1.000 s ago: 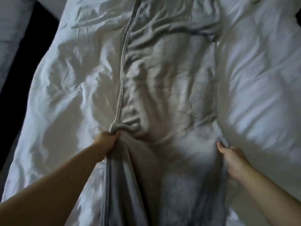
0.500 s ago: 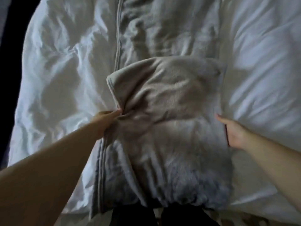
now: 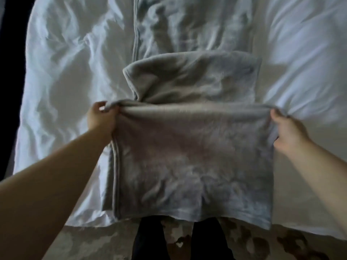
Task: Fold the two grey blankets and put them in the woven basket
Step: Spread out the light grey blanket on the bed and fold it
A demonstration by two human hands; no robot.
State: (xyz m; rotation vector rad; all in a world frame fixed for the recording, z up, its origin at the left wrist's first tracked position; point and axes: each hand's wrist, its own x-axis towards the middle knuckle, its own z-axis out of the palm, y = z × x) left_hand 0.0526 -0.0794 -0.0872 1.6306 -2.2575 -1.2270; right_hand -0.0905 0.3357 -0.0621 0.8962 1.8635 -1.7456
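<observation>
The blanket [image 3: 187,156] is gripped at its fold by the left hand [image 3: 102,120] and right hand [image 3: 289,132]; tension should be held evenly, corners matched.

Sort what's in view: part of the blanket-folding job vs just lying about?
Job:
- grey blanket, partly folded
- left hand and right hand, each gripping one end of its raised fold

Just lying about:
- white duvet beneath the blanket
- patterned rug along the bottom edge of the view
</observation>
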